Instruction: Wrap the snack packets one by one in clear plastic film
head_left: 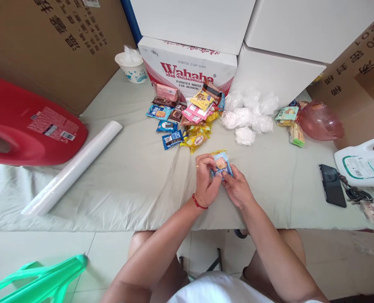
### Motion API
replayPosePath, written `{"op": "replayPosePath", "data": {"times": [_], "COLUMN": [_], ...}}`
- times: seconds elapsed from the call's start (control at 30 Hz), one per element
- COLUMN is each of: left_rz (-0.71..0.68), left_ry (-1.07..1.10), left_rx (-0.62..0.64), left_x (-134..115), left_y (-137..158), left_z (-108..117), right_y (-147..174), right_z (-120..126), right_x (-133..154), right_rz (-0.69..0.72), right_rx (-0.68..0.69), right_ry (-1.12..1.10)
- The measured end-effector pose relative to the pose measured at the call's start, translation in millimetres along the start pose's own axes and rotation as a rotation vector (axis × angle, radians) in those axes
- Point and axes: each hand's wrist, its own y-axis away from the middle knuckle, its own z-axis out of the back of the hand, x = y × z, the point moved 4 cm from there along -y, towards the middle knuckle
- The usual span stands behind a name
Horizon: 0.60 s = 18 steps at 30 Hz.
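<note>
Packet (pixel 221 163), seemingly unopened, held over the table (pixel 161 181), with snacks (pixel 202 100) left heaped beyond, beside white bundles (pixel 244 136). Pinched by thumb and near-closed fingers of right hand (pixel 237 186); gripped at left by curled fingers of left hand (pixel 206 181).

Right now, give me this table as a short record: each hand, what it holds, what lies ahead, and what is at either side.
Left hand: fingers on the left side of a blue snack packet
Right hand: thumb on the packet's lower right part
Ahead: pile of snack packets, in front of a Wahaba water box
Right of pile: clear plastic bundles, then a pink translucent bowl
Far left: clear film roll, red jug
Far right: black phone, white bottle
</note>
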Motion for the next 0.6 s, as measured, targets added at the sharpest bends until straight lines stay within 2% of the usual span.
{"op": "replayPosePath", "data": {"times": [0.07,0.1,0.17,0.23,0.33,0.47,0.53,0.6], "left_rz": [0.112,0.183,0.316,0.370,0.369,0.348,0.310,0.253], "left_ry": [0.068,0.122,0.208,0.286,0.332,0.351,0.283,0.160], "left_rx": [-0.178,-0.195,-0.058,0.102,0.174,0.226,0.233,0.232], "left_x": [6.9,11.0,17.7,19.8,19.0,18.2,19.3,21.4], "left_y": [-5.6,-8.7,-14.6,-18.2,-20.4,-18.8,-17.4,-16.4], "left_z": [8.2,8.8,2.4,-5.0,-8.6,-11.9,-12.6,-12.4], "right_y": [-1.1,-0.9,0.4,2.5,5.6,10.4,14.1,16.8], "right_z": [5.1,7.9,10.7,10.0,9.4,18.1,33.5,61.9], "right_x": [-0.7,-1.0,-2.2,-4.0,-4.2,5.5,16.1,32.7], "right_rz": [0.013,0.015,-0.012,-0.071,-0.116,-0.053,-0.018,0.023], "right_rx": [-0.064,-0.086,-0.065,0.016,0.051,-0.069,-0.133,-0.217], "right_ry": [-0.079,-0.105,-0.117,-0.074,0.032,0.103,0.146,0.191]}}
